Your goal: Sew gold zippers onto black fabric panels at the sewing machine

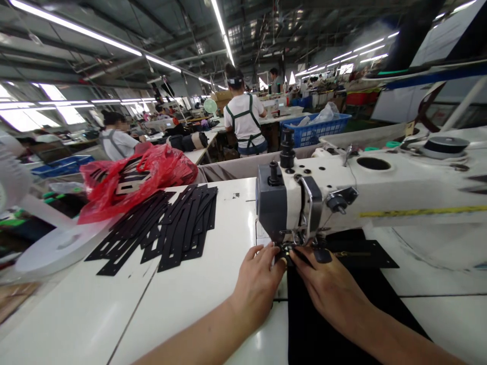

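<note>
A white and grey sewing machine (272, 203) stands over the white table, its needle area low at the centre. Black fabric (323, 324) runs from beneath the machine head down to the bottom edge. My left hand (261, 276) is at the left of the presser foot, fingers bent and closed near the fabric's edge; what they pinch is hidden. My right hand (323, 279) presses on the black fabric just right of the foot, fingertips closed together on it. Beside it, a black strip (365, 253) with a gold-coloured zipper or line lies under the machine arm.
Several black strips with holes (186, 228) lie piled on the table's left part. Behind them sits a red plastic bag (140, 177). A white fan (64, 246) stands at far left. Beyond the table are a blue basket (315, 132) and people seated at other machines.
</note>
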Action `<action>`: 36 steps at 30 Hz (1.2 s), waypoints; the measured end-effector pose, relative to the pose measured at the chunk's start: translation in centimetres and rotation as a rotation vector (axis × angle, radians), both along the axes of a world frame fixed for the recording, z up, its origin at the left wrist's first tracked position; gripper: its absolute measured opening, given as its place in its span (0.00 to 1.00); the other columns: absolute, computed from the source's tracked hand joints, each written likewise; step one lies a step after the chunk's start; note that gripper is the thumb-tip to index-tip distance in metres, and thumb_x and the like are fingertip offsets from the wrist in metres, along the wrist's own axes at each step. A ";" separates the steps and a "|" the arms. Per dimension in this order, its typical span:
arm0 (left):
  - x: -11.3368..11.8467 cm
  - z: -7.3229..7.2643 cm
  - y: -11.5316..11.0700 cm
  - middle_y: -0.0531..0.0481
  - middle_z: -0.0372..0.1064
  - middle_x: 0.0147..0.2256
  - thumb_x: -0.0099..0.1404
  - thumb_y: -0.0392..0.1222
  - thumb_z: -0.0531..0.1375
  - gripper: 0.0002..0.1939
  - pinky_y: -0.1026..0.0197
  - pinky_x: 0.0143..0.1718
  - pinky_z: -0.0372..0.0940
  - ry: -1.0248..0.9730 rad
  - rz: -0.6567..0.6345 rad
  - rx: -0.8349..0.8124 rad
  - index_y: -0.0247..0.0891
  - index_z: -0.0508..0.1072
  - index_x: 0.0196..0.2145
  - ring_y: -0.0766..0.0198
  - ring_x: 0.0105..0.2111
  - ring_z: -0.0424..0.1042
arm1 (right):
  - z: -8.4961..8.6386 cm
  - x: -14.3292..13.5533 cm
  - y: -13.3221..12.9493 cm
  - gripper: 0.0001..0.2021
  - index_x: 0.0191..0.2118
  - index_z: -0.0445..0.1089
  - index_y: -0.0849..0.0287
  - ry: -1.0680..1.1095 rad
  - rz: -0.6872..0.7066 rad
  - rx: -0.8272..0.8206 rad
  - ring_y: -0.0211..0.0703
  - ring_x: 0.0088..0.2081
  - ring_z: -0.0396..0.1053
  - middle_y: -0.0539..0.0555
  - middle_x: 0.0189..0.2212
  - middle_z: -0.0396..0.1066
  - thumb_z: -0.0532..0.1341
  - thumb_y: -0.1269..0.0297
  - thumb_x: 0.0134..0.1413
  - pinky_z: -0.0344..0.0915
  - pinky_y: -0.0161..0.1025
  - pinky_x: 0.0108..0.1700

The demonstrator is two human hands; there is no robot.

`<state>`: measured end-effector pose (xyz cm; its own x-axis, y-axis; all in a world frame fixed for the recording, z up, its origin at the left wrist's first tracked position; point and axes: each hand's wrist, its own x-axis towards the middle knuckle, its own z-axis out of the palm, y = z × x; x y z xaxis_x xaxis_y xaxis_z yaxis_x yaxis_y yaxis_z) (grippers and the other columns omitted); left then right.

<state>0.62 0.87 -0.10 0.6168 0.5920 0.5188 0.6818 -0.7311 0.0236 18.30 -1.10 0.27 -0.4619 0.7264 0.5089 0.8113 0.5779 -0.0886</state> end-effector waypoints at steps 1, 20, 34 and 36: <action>-0.1 -0.1 0.0 0.40 0.69 0.44 0.66 0.33 0.51 0.09 0.50 0.45 0.65 0.008 -0.009 -0.002 0.34 0.70 0.39 0.55 0.44 0.69 | -0.1 0.0 0.0 0.17 0.45 0.70 0.65 -0.002 -0.003 -0.017 0.53 0.46 0.66 0.64 0.45 0.69 0.49 0.78 0.55 0.66 0.50 0.45; 0.3 -0.3 0.5 0.43 0.71 0.34 0.67 0.34 0.49 0.11 0.53 0.43 0.67 -0.060 -0.075 -0.011 0.33 0.71 0.36 0.59 0.37 0.71 | 0.0 0.5 0.4 0.17 0.46 0.69 0.64 -0.043 0.033 -0.026 0.52 0.46 0.68 0.63 0.45 0.70 0.50 0.78 0.53 0.66 0.50 0.47; 0.8 -0.5 1.0 0.45 0.70 0.31 0.67 0.34 0.50 0.10 0.55 0.37 0.69 -0.063 -0.067 0.067 0.35 0.72 0.34 0.59 0.33 0.71 | 0.3 0.8 1.1 0.22 0.50 0.66 0.59 -0.013 0.099 -0.050 0.45 0.46 0.68 0.58 0.41 0.73 0.51 0.80 0.50 0.63 0.46 0.51; 0.8 -0.6 1.2 0.44 0.71 0.33 0.66 0.34 0.51 0.09 0.55 0.37 0.69 -0.078 -0.076 0.070 0.34 0.71 0.35 0.58 0.33 0.71 | 0.3 0.7 1.3 0.22 0.52 0.65 0.59 -0.007 0.100 -0.073 0.45 0.47 0.68 0.58 0.40 0.73 0.50 0.80 0.51 0.62 0.47 0.52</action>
